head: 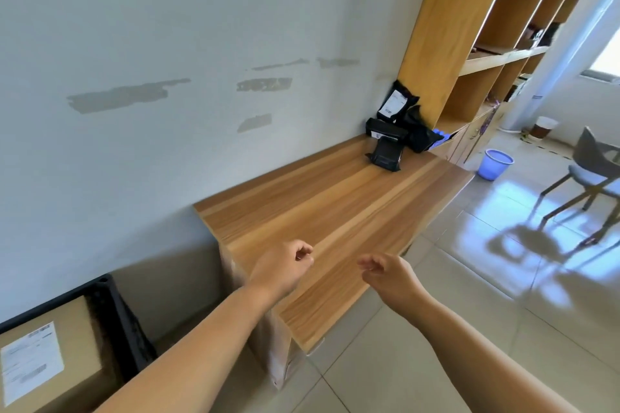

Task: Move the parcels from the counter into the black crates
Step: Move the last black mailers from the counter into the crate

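Note:
Several black plastic parcels (385, 134) are piled at the far end of the wooden counter (318, 211), against the wall and the shelf unit; one with a white label (396, 104) leans upright. A black crate (110, 322) stands on the floor at the lower left, with a brown cardboard parcel (50, 355) bearing a white label inside it. My left hand (285, 266) hovers over the near end of the counter, fingers curled with nothing in them. My right hand (389, 273) is beside it at the counter's front edge, fingers loosely apart and holding nothing.
A tall wooden shelf unit (486, 43) rises beyond the counter. On the tiled floor to the right stand a blue bucket (495, 164), a grey chair (590, 174) and a small white bin (545, 127). A white wall runs along the left.

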{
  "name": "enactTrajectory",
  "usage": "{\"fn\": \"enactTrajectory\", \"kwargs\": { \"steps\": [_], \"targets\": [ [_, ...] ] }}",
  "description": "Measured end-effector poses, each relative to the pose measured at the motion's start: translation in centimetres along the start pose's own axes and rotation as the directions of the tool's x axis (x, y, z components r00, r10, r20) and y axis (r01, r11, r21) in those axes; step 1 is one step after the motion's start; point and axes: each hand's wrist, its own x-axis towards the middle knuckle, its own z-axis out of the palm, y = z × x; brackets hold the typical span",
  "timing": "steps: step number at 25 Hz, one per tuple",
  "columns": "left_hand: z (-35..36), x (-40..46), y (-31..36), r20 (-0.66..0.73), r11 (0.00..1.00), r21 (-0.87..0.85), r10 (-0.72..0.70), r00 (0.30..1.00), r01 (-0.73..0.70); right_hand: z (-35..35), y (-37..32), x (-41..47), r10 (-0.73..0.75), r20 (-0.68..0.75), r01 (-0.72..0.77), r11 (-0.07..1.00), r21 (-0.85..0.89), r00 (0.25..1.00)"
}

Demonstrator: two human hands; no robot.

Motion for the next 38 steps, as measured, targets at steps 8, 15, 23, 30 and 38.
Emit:
{"fn": "enactTrajectory", "kwargs": {
  "steps": [8,15,23,30,38],
  "targets": [
    [3.2,16.8,7.9,0.007,0.993,-0.117,0.024,1.0,-0.023,-12.8,2.2,13.5,0.035,-0.152,-0.035,0.999,0.001,0.988],
    [7.6,27.9,12.2,0.053,0.997,-0.082,0.004,0.999,0.0,-19.3,8.1,22.4,0.145,-0.167,-0.132,0.988,0.083,0.975],
    [16.7,37.6,18.2,-0.008,0.987,-0.125,-0.103,0.995,0.101,-29.3,17.1,33.0,0.136,-0.069,-0.13,0.988,0.082,0.988],
    [23.9,43.2,22.7,-0.022,0.968,-0.101,-0.234,0.972,0.231,-38.0,23.3,42.9,0.164,0.001,-0.164,0.984,0.073,0.986],
    [24.3,51.9,20.6,-0.13,0.918,-0.152,-0.387,0.913,0.367,-35.8,24.0,54.7,0.126,0.184,-0.131,0.991,0.015,0.975]
  ]
}}
